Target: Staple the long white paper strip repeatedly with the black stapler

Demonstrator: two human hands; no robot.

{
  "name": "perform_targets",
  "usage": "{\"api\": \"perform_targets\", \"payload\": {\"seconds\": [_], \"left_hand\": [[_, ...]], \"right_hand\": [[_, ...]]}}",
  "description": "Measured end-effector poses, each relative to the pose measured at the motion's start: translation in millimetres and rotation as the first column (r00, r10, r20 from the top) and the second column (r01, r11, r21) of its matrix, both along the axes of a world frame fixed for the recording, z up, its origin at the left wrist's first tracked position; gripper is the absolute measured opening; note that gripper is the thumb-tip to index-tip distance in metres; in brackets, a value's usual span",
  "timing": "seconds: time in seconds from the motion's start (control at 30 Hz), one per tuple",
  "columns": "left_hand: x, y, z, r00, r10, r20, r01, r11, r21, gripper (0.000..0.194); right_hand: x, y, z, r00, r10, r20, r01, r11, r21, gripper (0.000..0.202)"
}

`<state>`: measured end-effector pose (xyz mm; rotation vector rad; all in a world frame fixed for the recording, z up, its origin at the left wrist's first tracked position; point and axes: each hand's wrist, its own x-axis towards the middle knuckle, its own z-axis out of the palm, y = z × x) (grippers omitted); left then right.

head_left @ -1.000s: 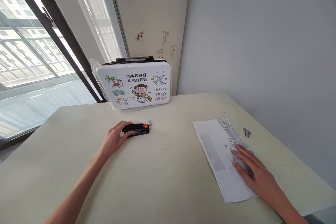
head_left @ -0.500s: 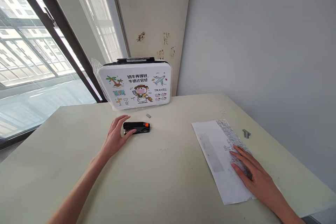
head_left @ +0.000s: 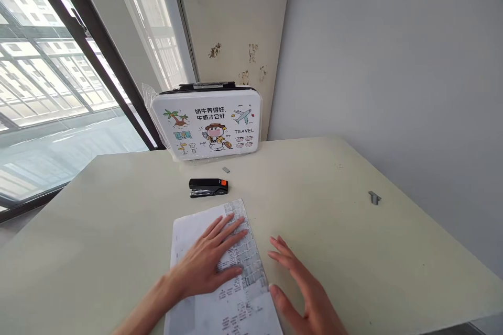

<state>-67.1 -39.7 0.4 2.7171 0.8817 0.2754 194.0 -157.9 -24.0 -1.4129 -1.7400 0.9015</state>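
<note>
My left hand (head_left: 210, 259) lies flat on the printed paper (head_left: 251, 319), its fingers spread over the sheet's upper part. The paper rests on the table in front of me, with grey printed blocks down its right side. My right hand (head_left: 301, 290) is just off the paper's right edge, fingers apart and holding nothing; its thumb is close to that edge. Beyond the paper stands a black stapler (head_left: 208, 187) with an orange patch, touched by neither hand. A small grey staple strip (head_left: 226, 170) lies behind the stapler.
A white cartoon-printed case (head_left: 208, 125) with a black handle stands at the table's back. More grey staple strips (head_left: 374, 198) lie on the right of the table (head_left: 334, 209). A grey wall (head_left: 385, 73) borders the right side, and a window (head_left: 58, 73) the left.
The paper has moved from the right to the middle front. My left hand has left the stapler and now lies on the paper. My right hand has moved left and come off the sheet.
</note>
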Motion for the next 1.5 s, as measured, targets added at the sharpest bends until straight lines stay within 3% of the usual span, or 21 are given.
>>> {"api": "perform_targets", "payload": {"seconds": [0.1,0.17,0.23,0.37,0.53,0.63,0.7,0.77,0.83,0.9,0.97,1.17,1.5], "left_hand": [[-20,9,9.3,0.999,-0.044,-0.023,0.044,0.999,-0.021,0.077],[-30,13,15.3,0.998,-0.053,-0.015,0.053,0.999,-0.008,0.074],[-38,14,17.0,1.0,0.011,0.014,-0.012,0.999,0.033,0.071],[-52,19,5.7,0.979,0.201,0.034,-0.203,0.974,0.097,0.081],[-62,28,-5.9,0.983,0.185,0.009,-0.185,0.98,0.079,0.089],[-73,33,-1.7,0.962,0.25,0.107,-0.257,0.965,0.05,0.075],[-88,39,1.9,0.882,0.412,0.228,-0.431,0.902,0.038,0.052],[-106,46,3.1,0.72,0.623,0.305,-0.657,0.754,0.009,0.038],[-122,52,1.4,0.571,0.772,0.278,-0.797,0.603,-0.038,0.039],[-131,57,-1.9,0.506,0.834,0.22,-0.841,0.534,-0.09,0.042],[-133,59,-5.0,0.51,0.841,0.183,-0.836,0.534,-0.123,0.044],[-126,56,-6.8,0.593,0.792,0.144,-0.792,0.606,-0.077,0.044],[-128,56,-7.1,0.597,0.79,0.14,-0.791,0.608,-0.061,0.043]], "right_hand": [[28,14,1.4,0.997,-0.075,0.021,0.077,0.991,-0.11,0.041],[47,26,-4.1,0.99,-0.14,0.028,0.142,0.984,-0.11,0.039],[63,41,-9.1,0.983,-0.18,0.036,0.182,0.981,-0.071,0.039],[90,81,-10.3,0.979,-0.197,0.051,0.197,0.98,-0.004,0.037],[107,128,-8.9,0.984,-0.177,-0.022,0.176,0.983,-0.061,0.044],[109,139,-11.5,0.976,-0.212,-0.053,0.207,0.975,-0.086,0.048],[108,138,-12.3,0.974,-0.217,-0.058,0.211,0.973,-0.094,0.046],[107,136,-11.7,0.974,-0.217,-0.068,0.21,0.973,-0.1,0.044],[107,135,-10.3,0.973,-0.218,-0.08,0.21,0.972,-0.104,0.043],[106,135,-9.4,0.972,-0.218,-0.088,0.208,0.972,-0.108,0.044],[107,136,-9.6,0.972,-0.216,-0.09,0.206,0.972,-0.109,0.045],[108,138,-11.9,0.973,-0.214,-0.082,0.204,0.973,-0.108,0.045],[107,137,-9.2,0.974,-0.216,-0.066,0.209,0.973,-0.1,0.045]]}}
